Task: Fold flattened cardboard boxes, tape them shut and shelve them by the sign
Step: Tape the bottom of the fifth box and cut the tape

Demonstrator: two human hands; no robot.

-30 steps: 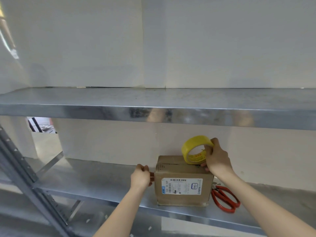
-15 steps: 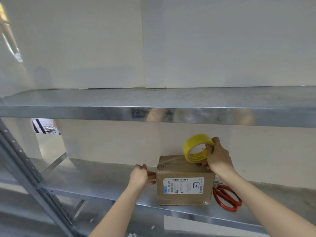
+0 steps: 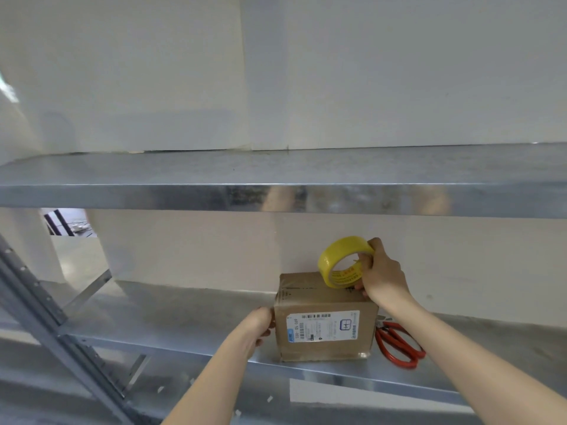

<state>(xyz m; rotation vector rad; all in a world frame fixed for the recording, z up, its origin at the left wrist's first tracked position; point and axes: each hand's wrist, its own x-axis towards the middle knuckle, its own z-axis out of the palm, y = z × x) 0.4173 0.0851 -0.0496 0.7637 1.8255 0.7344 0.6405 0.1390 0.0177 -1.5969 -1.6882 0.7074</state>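
One box (image 3: pixel 325 329) on shelf (image 3: pixel 184 317) | right hand (image 3: pixel 383 277) grips tape (image 3: pixel 328 259) | left hand (image 3: pixel 260 328) touches box

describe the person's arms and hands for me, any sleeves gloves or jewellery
The left arm and right arm are bare as far as the view shows, with no sleeves. The left hand and right hand wear no gloves, and no watch, bracelet or ring shows. The nails are too small to judge.
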